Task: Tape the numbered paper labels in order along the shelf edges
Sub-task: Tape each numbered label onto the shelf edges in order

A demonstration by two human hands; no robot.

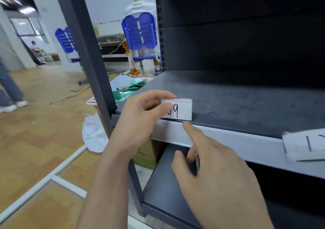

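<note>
My left hand (140, 116) pinches a white paper label (181, 110) with a handwritten 9 showing; my thumb hides the digit before it. The label stands just above the pale front edge (228, 140) of a dark shelf. My right hand (211, 162) points its index finger at the shelf edge right below the label, while its curled fingers hold a roll of clear tape (197, 160). Another label (306, 145), starting with a 1, is stuck on the same edge at the far right.
A dark upright post (91, 61) of the rack stands at left. Behind it lie a pink basket (91, 103) with green packets, a white cloth (93, 135) and a cardboard box. A person sits on a blue chair (140, 35); another person's legs are at far left.
</note>
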